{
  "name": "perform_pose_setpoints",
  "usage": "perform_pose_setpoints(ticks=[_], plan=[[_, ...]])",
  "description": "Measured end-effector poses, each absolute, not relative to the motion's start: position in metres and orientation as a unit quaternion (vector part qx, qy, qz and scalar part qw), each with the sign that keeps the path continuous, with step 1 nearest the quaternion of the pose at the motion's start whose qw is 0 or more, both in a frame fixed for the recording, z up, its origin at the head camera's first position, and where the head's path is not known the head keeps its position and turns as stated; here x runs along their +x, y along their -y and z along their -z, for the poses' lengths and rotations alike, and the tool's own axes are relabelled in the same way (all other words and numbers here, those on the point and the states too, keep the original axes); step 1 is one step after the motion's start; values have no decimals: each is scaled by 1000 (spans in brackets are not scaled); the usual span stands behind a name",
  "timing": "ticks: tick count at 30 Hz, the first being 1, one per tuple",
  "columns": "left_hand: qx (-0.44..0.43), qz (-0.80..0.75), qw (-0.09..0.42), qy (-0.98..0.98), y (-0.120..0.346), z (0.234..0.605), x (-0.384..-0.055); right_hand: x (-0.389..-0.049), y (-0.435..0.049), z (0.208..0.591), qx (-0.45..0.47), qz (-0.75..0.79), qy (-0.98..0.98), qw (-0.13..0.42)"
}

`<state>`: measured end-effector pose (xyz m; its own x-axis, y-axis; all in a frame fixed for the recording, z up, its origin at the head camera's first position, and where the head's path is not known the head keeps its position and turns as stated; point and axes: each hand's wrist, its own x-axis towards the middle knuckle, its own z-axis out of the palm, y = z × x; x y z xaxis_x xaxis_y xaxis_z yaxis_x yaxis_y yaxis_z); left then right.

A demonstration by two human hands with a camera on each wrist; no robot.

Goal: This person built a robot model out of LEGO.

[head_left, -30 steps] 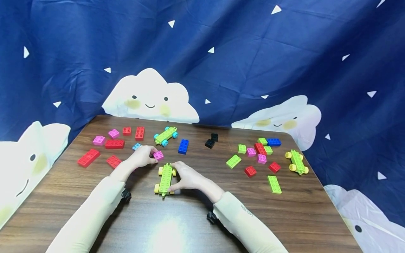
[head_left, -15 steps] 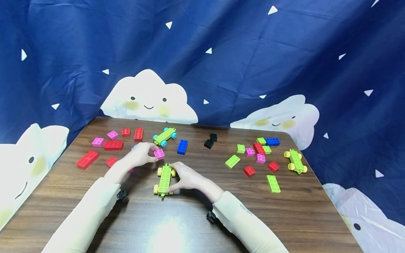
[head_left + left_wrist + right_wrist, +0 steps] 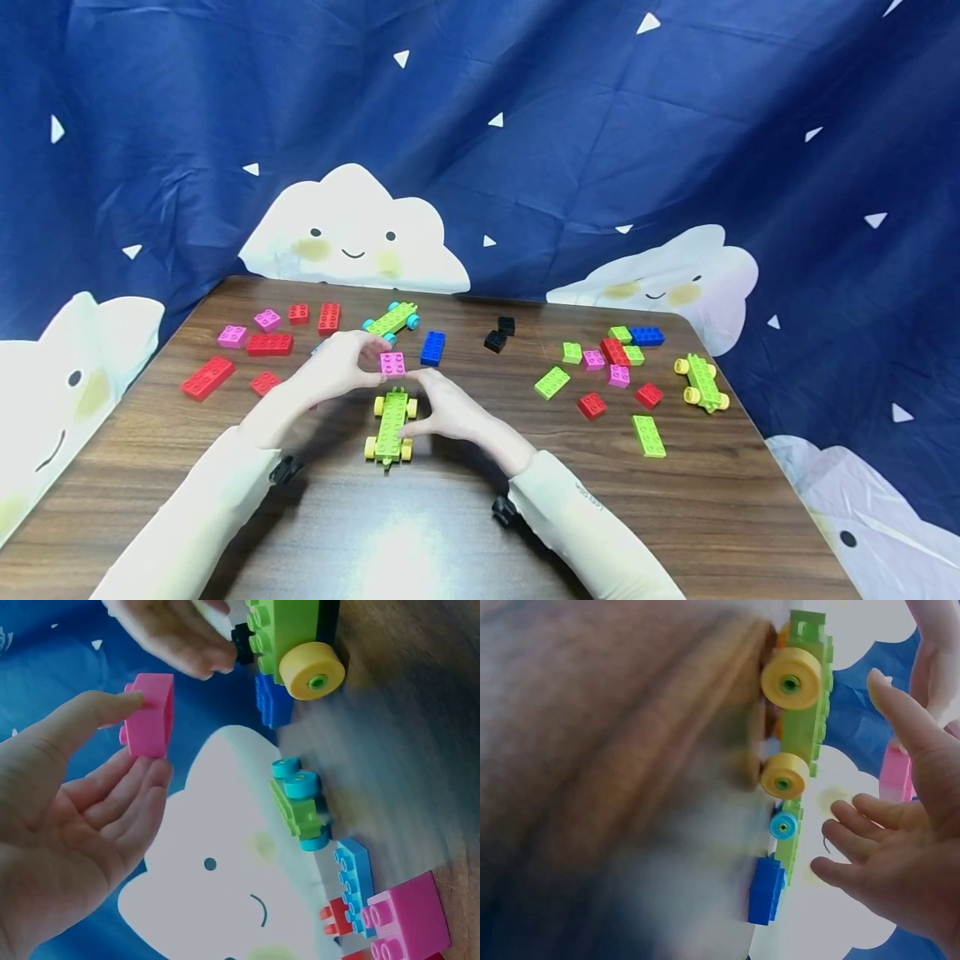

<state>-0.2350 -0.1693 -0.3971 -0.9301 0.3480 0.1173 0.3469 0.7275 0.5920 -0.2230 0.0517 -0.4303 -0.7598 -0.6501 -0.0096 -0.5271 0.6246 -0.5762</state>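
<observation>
My left hand (image 3: 339,367) pinches a pink toy brick (image 3: 392,364) between thumb and fingertips, raised beyond the far end of a lime-green wheeled base (image 3: 390,427). In the left wrist view, the thumb presses one side of this brick (image 3: 150,716), and its studs face the palm side. The base has yellow wheels (image 3: 791,679) and stands on the table. At its right side is my right hand (image 3: 452,410), thumb and fingers spread. The right wrist view shows those fingers (image 3: 855,829) holding nothing and apart from the base.
Behind the hands are a green base with blue wheels (image 3: 393,321), a blue brick (image 3: 432,348) and two black bricks (image 3: 496,341). Red bricks (image 3: 208,378) and pink ones lie left. More bricks and another yellow-wheeled base (image 3: 702,383) lie right, on the wooden table (image 3: 675,533).
My left hand has carried the pink brick rightward, toward the far end of the yellow-wheeled base. My right hand has lifted off the base's side, and its fingers have shifted up slightly.
</observation>
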Motion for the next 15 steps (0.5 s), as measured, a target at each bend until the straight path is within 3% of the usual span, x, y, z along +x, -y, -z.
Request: perform_pose_setpoints(ticks=[9, 15], plan=[[206, -344, -5, -916, 171, 401, -230, -230, -51, 422, -323, 350, -879, 32], [217, -350, -11, -911, 174, 407, -229, -234, -49, 424, -320, 362, -875, 20]])
